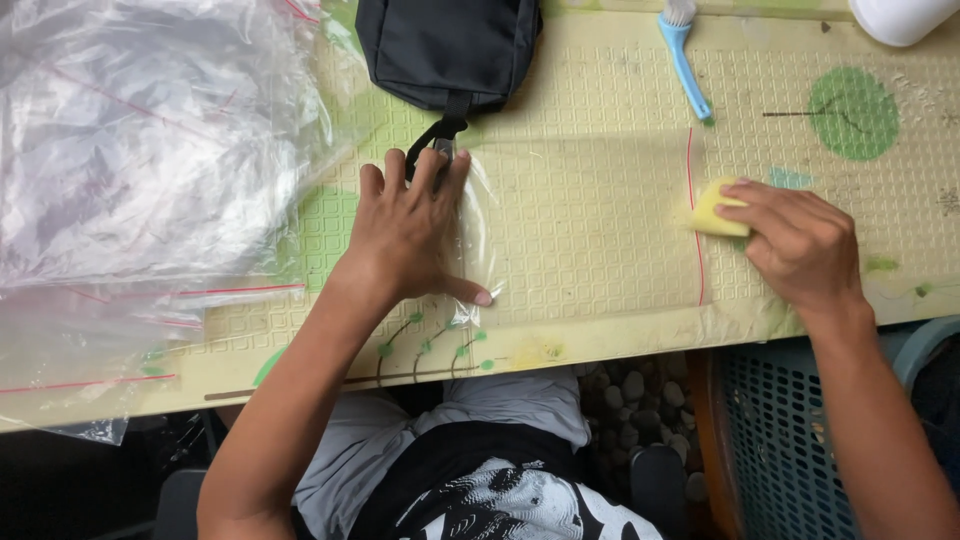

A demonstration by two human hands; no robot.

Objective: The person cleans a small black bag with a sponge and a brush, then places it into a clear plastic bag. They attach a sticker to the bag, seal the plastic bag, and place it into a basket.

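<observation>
On the yellow-green surface (600, 90), a clear plastic bag (580, 230) lies flat; the left hand (405, 235) presses its left end, fingers spread, while the right hand (800, 245) pinches a yellow sponge (712, 208) at its right edge.

Left hand (405, 235): palm down, pressed flat, fingers spread and pointing away from body, thumb splayed out to right. Left forearm bare, running diagonally from lower left, elbow bent near body. Right hand (795, 240): knuckles up, fingers curled, fingertips pinched together toward left, wrist slightly bent. Right forearm bare, rising from lower right corner. Hands well apart, both at about same height.
</observation>
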